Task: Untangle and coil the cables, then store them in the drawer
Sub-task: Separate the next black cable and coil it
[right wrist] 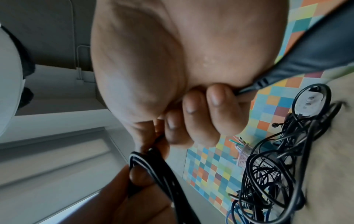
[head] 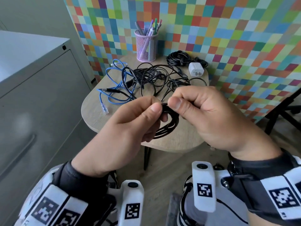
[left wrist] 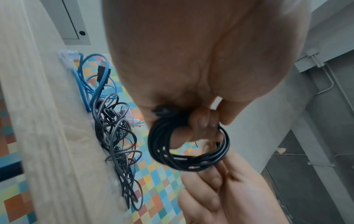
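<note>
We hold the black cable coil (head: 167, 123) above the rounded wooden bench (head: 182, 136), left hand (head: 130, 126) and right hand (head: 210, 116) each in a pinching grip on it; tangled cables (head: 156, 77) lie behind, a grey cabinet (head: 40, 88) beside, checkered wall (head: 228, 38) beyond.

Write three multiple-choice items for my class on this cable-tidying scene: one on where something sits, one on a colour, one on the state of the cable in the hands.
1. Where does the white charger sit?
A. on the table's far right part
B. in the pen cup
C. on the cabinet

2. What colour is the network cable at the table's left?
A. red
B. blue
C. yellow

3. How is the black cable in the hands?
A. stretched straight
B. knotted round the cup
C. wound into a coil

Key: 1 A, it stands on the table beside a black bundle; 2 B, its jacket is plainly blue; 3 C, the left hand and right hand pinch stacked loops.
</note>
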The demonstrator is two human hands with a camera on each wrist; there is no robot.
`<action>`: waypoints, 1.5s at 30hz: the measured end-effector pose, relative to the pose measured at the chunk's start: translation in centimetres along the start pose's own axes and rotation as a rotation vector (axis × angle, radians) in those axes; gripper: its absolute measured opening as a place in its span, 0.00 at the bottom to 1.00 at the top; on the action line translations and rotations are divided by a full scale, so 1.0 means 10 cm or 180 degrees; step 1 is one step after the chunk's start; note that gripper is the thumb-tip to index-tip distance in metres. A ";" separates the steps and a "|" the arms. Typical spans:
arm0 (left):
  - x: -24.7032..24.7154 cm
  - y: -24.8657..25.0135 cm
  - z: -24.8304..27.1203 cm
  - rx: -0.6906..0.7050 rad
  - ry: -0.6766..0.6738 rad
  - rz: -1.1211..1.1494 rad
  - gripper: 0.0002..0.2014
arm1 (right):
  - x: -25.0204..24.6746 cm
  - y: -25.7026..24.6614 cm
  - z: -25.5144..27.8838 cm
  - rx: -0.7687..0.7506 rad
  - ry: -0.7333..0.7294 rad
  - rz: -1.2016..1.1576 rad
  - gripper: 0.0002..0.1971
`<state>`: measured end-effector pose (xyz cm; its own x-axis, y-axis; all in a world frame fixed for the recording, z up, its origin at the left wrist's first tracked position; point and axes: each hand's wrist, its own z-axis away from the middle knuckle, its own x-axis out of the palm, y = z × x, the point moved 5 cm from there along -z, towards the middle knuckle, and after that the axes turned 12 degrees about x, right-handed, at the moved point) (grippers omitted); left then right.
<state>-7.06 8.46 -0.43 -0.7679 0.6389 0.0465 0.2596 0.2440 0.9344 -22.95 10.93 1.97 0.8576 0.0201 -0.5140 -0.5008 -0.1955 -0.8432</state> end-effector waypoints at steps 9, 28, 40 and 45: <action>0.00 0.02 -0.01 -0.0124 0.0065 0.0922 0.16 | -0.19 0.09 0.00 -0.0190 0.0627 -0.0108 0.09; -0.22 -0.07 -0.08 0.0236 0.1136 0.0123 0.16 | 0.36 0.03 -0.06 0.0706 -0.0097 -0.2560 0.17; -0.19 0.04 -0.07 0.0702 0.1144 -0.0581 0.15 | 0.37 -0.04 -0.04 0.0329 0.1052 -0.0394 0.13; -0.14 0.10 -0.06 0.1015 0.1210 -0.1116 0.14 | 0.28 -0.05 0.00 0.0178 0.1633 -0.0011 0.12</action>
<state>-6.02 7.35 0.69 -0.9795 0.1899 -0.0671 0.0708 0.6369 0.7677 -20.31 11.07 0.99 0.7994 -0.4658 -0.3795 -0.4914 -0.1433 -0.8591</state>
